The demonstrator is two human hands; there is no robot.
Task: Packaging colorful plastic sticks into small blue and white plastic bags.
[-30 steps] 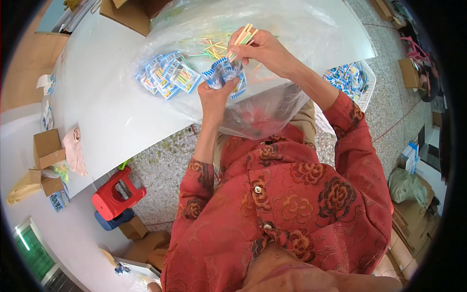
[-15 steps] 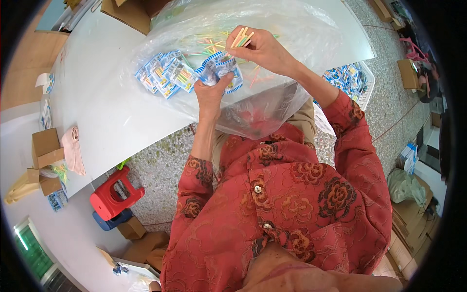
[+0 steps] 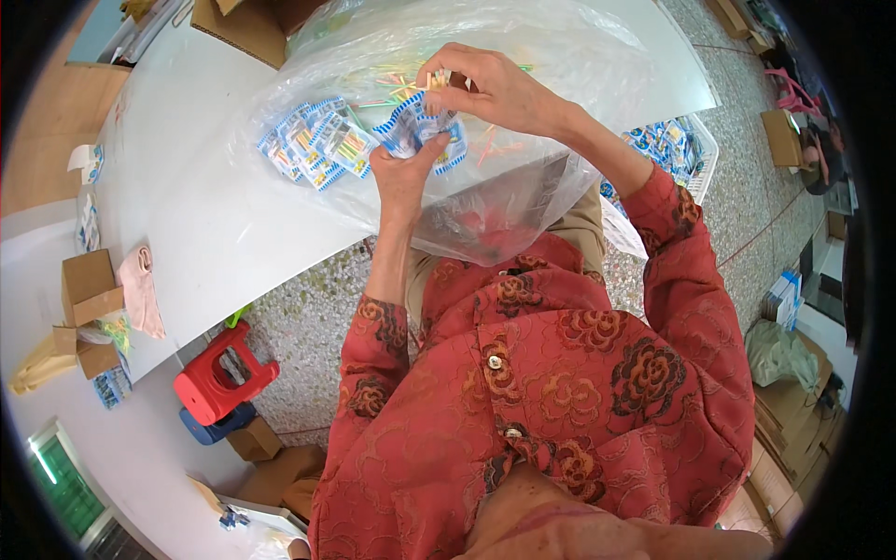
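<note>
pink cloth [image 3: 141,291] beside cardboard box [image 3: 88,278] | 1 red stool [image 3: 197,394] | pale green bag [image 3: 782,356], right

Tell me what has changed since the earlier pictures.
The right hand has moved leftward, bringing its pastel sticks lower, to the top edge of the blue-and-white packet; whether they are inside is unclear. The left hand and that packet have shifted slightly left. Unchanged: the left hand's hold, the overlapping filled packets and the red stool.
</note>
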